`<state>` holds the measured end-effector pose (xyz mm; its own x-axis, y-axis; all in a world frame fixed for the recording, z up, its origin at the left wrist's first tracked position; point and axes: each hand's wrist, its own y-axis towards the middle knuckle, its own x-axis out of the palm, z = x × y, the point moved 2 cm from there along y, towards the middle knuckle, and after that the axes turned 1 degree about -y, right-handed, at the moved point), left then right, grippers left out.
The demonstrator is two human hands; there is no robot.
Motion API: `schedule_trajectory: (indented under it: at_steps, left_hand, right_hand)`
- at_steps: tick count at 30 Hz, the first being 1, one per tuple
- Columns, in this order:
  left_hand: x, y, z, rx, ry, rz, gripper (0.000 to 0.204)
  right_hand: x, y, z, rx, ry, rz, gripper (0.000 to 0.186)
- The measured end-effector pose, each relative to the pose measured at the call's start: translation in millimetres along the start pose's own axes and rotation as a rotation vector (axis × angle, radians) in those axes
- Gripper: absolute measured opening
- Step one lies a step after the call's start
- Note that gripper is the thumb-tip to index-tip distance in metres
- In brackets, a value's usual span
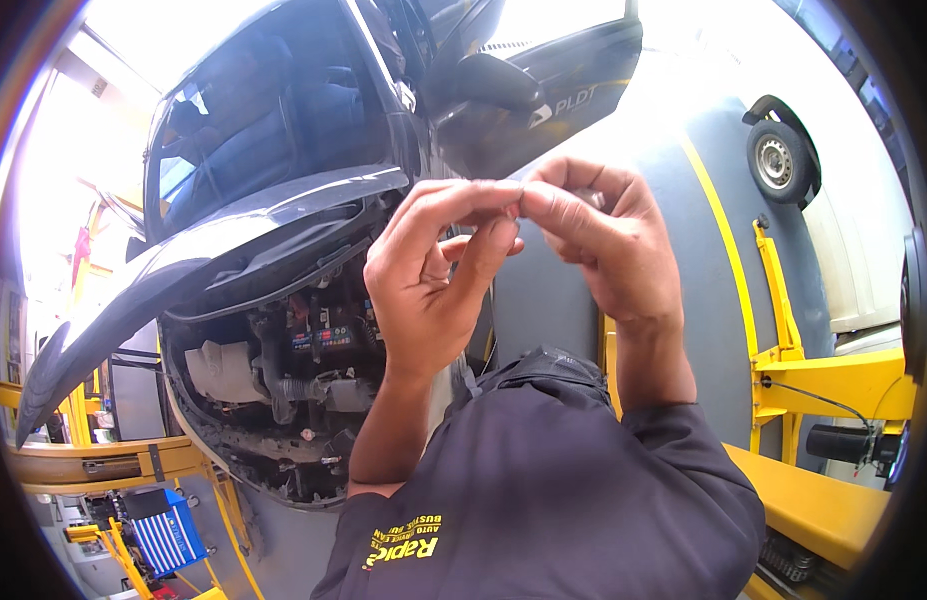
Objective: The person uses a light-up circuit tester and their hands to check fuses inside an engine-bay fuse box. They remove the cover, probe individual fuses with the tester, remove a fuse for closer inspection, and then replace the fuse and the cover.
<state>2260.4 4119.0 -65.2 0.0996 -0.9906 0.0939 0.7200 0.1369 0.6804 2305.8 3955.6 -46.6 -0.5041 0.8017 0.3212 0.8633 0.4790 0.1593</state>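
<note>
Shirt: dark top (573, 490), yellow print on one shoulder, filling the lower middle, nearest the camera.
Left hand (423, 275): rising in front of the car, fingers half curled, index stretching across toward the right hand, thumb tip hanging just under it. Whether it's gripping anything, can't tell.
Right hand (613, 240): bending its fingers inward, thumb and index tips drawing close beside the left index tip. Firm grip or loose, can't tell.
Small pale piece (590, 197): showing among the right hand's curled fingers; mostly hidden, kind unclear.
Car: dark body, hood (218, 240) standing raised, engine bay (283, 400) lying exposed left of the left hand; front door (553, 100) hanging open beyond both hands.
Floor: grey, yellow line (721, 225) running along the right.
Right side: yellow metal arm (833, 385) jutting in below a white vehicle's wheel (778, 160).
Lower left: blue-and-white striped item (168, 535) sitting near yellow metalwork (108, 550).
</note>
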Motion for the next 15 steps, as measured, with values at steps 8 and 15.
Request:
schedule_trajectory:
  at_steps: [8,15]
  left_hand:
    - [-6,-47,-39,0.005,-0.093,0.075,0.02]
    - [-1,-77,-52,-0.007,0.018,0.178,0.021]
  right_hand:
    - [0,-23,41,0.023,-0.011,0.126,0.015]
    - [-14,-34,64,0.196,0.148,0.04,0.02]
